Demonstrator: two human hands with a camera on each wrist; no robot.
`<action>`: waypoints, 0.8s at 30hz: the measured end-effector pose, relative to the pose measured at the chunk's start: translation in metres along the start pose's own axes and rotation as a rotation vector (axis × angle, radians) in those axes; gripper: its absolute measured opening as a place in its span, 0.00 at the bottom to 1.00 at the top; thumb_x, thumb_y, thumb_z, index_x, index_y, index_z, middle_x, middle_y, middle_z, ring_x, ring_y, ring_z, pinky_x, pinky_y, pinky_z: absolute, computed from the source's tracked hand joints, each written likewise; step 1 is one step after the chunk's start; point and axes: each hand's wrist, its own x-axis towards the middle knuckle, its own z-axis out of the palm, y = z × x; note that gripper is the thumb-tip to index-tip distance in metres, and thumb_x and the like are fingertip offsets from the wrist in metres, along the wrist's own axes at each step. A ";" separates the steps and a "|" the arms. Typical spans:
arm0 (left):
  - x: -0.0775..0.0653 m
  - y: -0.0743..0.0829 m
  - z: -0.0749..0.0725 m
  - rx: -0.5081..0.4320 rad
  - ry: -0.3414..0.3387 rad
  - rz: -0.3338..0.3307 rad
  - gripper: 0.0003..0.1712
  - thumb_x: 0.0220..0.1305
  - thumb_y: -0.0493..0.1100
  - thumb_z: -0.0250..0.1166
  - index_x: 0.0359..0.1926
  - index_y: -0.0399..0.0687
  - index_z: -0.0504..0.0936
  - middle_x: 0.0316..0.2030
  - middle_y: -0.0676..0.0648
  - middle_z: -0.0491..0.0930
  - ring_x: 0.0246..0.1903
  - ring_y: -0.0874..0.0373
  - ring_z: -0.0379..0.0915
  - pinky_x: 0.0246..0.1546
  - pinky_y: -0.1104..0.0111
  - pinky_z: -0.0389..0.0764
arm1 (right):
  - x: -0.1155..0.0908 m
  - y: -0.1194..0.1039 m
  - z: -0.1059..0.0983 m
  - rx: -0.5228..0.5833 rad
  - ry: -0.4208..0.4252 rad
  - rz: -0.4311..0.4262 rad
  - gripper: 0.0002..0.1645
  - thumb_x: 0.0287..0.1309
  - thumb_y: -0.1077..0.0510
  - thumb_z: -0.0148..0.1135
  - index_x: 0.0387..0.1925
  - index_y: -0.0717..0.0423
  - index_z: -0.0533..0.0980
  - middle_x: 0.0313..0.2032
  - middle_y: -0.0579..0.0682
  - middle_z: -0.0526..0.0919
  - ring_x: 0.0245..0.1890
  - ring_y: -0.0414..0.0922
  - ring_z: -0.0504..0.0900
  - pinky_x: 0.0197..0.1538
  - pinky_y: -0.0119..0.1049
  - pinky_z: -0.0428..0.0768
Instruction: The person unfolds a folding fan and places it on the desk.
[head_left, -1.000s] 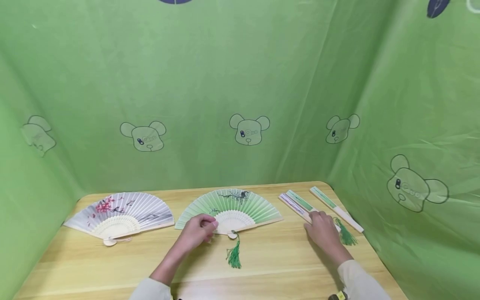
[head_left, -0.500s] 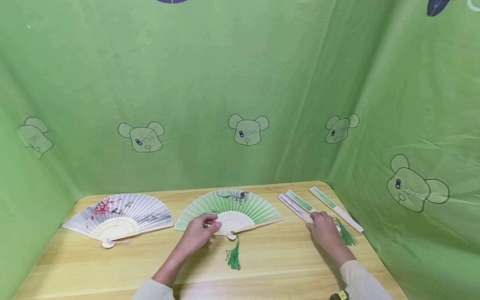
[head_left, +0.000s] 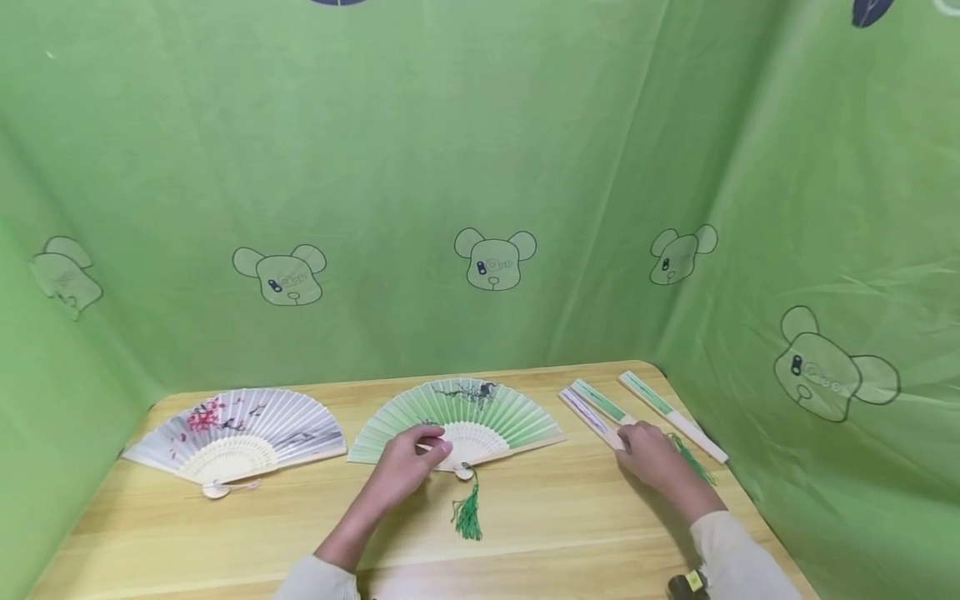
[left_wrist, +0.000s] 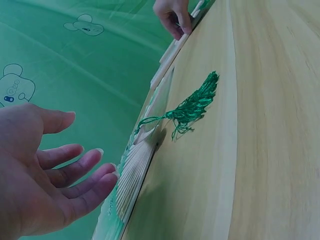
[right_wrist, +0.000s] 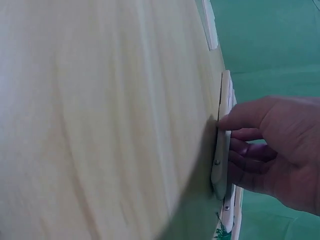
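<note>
From the head view, take the open green fan [head_left: 468, 408] as the middle of the clock: it lies spread on the wooden desk [head_left: 555, 550], its green tassel [head_left: 467, 512] hanging toward six. Your left hand [head_left: 408, 462] is over its seven-to-eight o'clock edge, fingers loosely bent; contact is hard to tell here. At nine lies the open grey fan [head_left: 240, 433] with red blossoms. Your right hand [head_left: 660, 458] is at three to four, by the lower end of the closed lilac fan [head_left: 588, 417], which points toward ten from your fingers. The closed green fan [head_left: 602, 402] lies just beside that one, and the outer closed fan [head_left: 672, 417] is farther off, at one o'clock from the hand. In the left wrist view your left hand sits at eight, its thumb and fingers apart and relaxed beside the open green fan, seen edge-on; the tassel spreads toward two, and your right hand shows at twelve. In the right wrist view your right hand reaches in from three, pinching the closed lilac fan between thumb and fingers.
</note>
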 end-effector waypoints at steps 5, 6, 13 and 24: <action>0.005 0.005 0.006 0.000 0.011 0.006 0.27 0.70 0.50 0.67 0.63 0.38 0.79 0.49 0.44 0.86 0.48 0.52 0.83 0.48 0.64 0.91 | 0.001 -0.001 -0.003 0.020 -0.029 0.017 0.11 0.46 0.65 0.65 0.35 0.65 0.80 0.28 0.55 0.77 0.27 0.47 0.74 0.27 0.41 0.81; 0.006 0.006 0.007 -0.003 0.012 0.008 0.27 0.70 0.50 0.67 0.63 0.38 0.79 0.48 0.44 0.86 0.48 0.52 0.83 0.49 0.64 0.91 | 0.001 -0.001 -0.003 0.024 -0.028 0.020 0.14 0.45 0.65 0.65 0.37 0.66 0.80 0.29 0.56 0.79 0.28 0.48 0.75 0.28 0.42 0.82; 0.014 0.009 0.017 0.000 0.009 0.014 0.27 0.70 0.50 0.68 0.62 0.38 0.80 0.49 0.44 0.86 0.48 0.51 0.83 0.47 0.65 0.90 | 0.004 0.003 -0.001 0.051 -0.026 0.046 0.25 0.43 0.63 0.68 0.46 0.70 0.80 0.37 0.61 0.85 0.33 0.51 0.81 0.37 0.50 0.89; 0.016 0.011 0.026 -0.031 -0.006 -0.001 0.26 0.70 0.49 0.67 0.62 0.37 0.80 0.49 0.43 0.85 0.49 0.51 0.83 0.48 0.65 0.91 | 0.000 0.001 -0.003 0.037 0.009 0.019 0.24 0.43 0.63 0.67 0.46 0.69 0.81 0.36 0.60 0.86 0.32 0.51 0.82 0.36 0.50 0.88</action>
